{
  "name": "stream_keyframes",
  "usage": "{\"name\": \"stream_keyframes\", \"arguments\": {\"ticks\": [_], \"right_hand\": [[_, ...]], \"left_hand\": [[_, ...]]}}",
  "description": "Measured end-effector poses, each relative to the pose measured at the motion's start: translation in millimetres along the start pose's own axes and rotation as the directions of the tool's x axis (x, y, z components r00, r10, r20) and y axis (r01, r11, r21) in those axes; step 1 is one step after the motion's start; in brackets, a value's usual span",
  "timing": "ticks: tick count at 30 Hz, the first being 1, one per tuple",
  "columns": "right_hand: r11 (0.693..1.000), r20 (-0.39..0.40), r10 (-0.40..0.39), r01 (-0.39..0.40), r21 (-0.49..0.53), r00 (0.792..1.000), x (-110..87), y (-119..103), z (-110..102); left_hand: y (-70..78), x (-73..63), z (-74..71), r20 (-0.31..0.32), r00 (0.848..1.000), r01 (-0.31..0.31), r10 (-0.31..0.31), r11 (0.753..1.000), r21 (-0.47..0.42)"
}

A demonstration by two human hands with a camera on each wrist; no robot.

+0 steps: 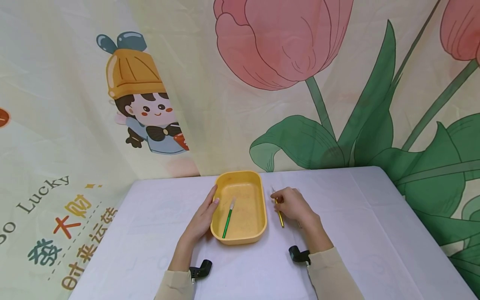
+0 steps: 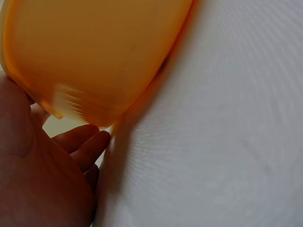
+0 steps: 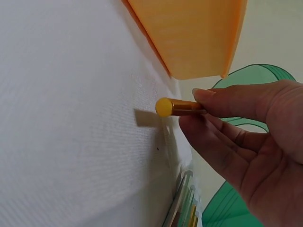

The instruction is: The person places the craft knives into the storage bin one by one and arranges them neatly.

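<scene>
A yellow plastic tray stands on the white table, and my left hand holds its left side. The thumb lies over the rim and the fingers lie along the outer wall, near a corner in the left wrist view. Inside the tray rests a green pen with a pale tip, at a slant. To the right of the tray, my right hand pinches a gold pen between thumb and fingers. Its round yellow end faces the right wrist camera, just off the cloth.
Several slender pens with clear parts lie on the cloth beneath my right hand, mostly hidden by the wrist in the head view. Behind the table hangs a printed curtain with tulips and a cartoon figure.
</scene>
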State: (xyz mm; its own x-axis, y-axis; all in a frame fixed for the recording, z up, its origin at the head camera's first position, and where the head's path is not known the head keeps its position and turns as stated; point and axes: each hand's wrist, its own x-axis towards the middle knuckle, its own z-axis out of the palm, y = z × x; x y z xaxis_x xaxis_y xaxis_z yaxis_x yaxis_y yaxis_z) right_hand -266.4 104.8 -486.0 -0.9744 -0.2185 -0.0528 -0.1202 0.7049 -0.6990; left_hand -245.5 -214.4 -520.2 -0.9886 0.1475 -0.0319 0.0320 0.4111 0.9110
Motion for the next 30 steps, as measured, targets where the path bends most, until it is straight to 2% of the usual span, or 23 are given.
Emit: {"name": "stream_keyframes", "arguments": {"ticks": [7, 9, 13, 16, 21, 30], "right_hand": [[0.997, -0.011, -0.025, 0.026, 0.068, 1.000, 0.0, -2, -3], [0.996, -0.018, -0.041, 0.043, 0.074, 0.999, -0.2, -3, -3], [0.994, -0.033, -0.066, 0.068, 0.082, 0.997, -0.4, -4, -4], [0.994, -0.043, -0.065, 0.069, 0.090, 0.997, -0.5, -5, -5], [0.991, -0.059, -0.052, 0.058, 0.121, 0.997, -1.4, -7, -7], [0.986, -0.134, -0.108, 0.124, 0.113, 0.985, -5.0, -15, -11]], "left_hand": [[-1.4, 1.0, -0.6, 0.003, 1.000, -0.015, 0.015, 1.000, 0.001], [5.2, -0.9, -2.2, 0.015, 1.000, 0.006, -0.006, 1.000, 0.000], [5.0, -1.4, -1.6, 0.017, 1.000, 0.014, -0.014, 1.000, 0.002], [-1.4, 0.4, 0.3, 0.003, 1.000, 0.002, -0.002, 1.000, 0.004], [-1.8, 0.7, 0.0, 0.005, 1.000, 0.005, -0.005, 1.000, -0.001], [-0.6, -0.6, -0.4, 0.000, 1.000, 0.018, -0.018, 1.000, 0.010]]}}
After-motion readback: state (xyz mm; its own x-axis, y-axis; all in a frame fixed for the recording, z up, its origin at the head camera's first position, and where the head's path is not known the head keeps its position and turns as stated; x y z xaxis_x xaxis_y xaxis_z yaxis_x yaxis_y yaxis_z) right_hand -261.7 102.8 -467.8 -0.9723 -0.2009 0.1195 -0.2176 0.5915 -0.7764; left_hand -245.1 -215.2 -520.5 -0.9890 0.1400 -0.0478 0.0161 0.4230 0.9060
